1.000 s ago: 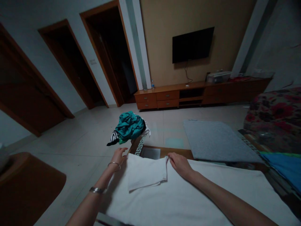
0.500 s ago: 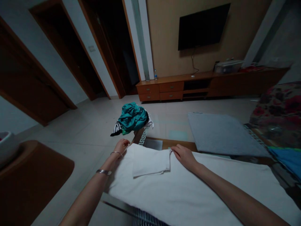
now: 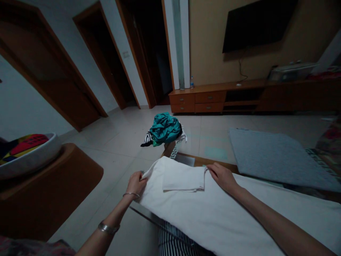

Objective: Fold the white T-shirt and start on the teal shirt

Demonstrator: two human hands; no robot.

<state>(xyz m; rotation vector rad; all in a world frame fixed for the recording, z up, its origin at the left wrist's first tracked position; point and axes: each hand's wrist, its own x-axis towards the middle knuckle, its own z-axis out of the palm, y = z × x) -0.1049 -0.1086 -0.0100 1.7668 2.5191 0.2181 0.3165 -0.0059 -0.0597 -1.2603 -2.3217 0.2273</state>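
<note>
A wide white towel (image 3: 213, 209) lies across my lap, with a folded-over white flap (image 3: 183, 176) on its top. My left hand (image 3: 136, 184) pinches the towel's far left corner, which stands up a little from the fold. My right hand (image 3: 222, 177) lies flat on the towel, its fingertips at the flap's right corner. Striped cloth (image 3: 173, 241) shows beneath the towel's near edge. A heap of teal clothing (image 3: 165, 128) with black-and-white striped cloth sits beyond the towel, out of reach of both hands.
Ahead stands a wood-framed glass table (image 3: 213, 161) with a grey folded cloth (image 3: 277, 160) on it. A brown stool (image 3: 48, 192) holds a white bowl (image 3: 32, 154) at left. A low wooden TV cabinet (image 3: 213, 101) and doorways stand beyond the tiled floor.
My left hand has closed on the towel corner and raised it. The view has swung, so the bowl and striped cloth show more; the right hand stays at the flap.
</note>
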